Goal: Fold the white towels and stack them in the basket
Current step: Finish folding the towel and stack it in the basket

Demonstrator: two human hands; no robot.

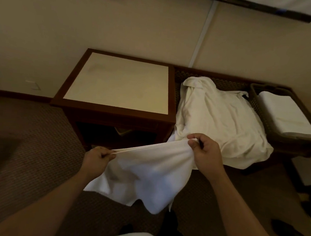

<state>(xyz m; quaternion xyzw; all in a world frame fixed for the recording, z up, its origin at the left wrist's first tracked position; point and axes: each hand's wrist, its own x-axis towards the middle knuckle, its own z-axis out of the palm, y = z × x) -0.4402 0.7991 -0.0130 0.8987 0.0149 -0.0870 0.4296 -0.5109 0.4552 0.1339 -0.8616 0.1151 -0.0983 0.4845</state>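
Note:
A white towel (147,176) hangs in the air in front of me, its top edge stretched between both hands. My left hand (97,159) pinches the left end of that edge. My right hand (204,151) grips the bunched right end, higher up. Behind it a pile of rumpled white towels (219,120) lies on a low dark bench (232,82). At the far right of the bench stands a dark woven basket (255,89) holding a folded white towel (283,114).
A dark wooden side table (116,82) with a pale inset top stands left of the bench, against the beige wall. Patterned brown carpet (38,146) covers the floor. A dark shoe (288,231) lies at the lower right.

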